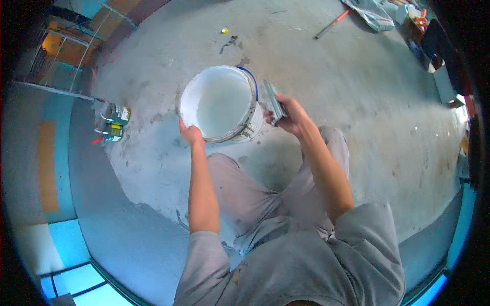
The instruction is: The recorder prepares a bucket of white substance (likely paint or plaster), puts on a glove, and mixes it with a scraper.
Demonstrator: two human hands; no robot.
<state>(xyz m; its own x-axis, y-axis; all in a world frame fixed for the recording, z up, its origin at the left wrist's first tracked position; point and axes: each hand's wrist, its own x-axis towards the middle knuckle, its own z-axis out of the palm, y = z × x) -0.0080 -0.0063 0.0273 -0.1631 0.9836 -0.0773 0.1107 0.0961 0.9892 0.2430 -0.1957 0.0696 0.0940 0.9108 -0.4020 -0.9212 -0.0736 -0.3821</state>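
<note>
1. Gripping near-left rim of white bucket (250,130) with fingers of left hand (192,134).
2. Gripping wide metal scraper (274,103) with fingers of right hand (293,117), just right of bucket, apart from rim.
3. Holding scraper's long axis slanted, far-left to near-right, alongside bucket's right side.
4. Placed bucket on floor (367,120), nearer left edge than right; mouth directly left of right-hand fingers. Unable to judge tilt.
5. Noted two green cans (120,116) by floor's left edge.
6. Spotted red rod (334,22) toward floor's far edge, right of middle.
</note>
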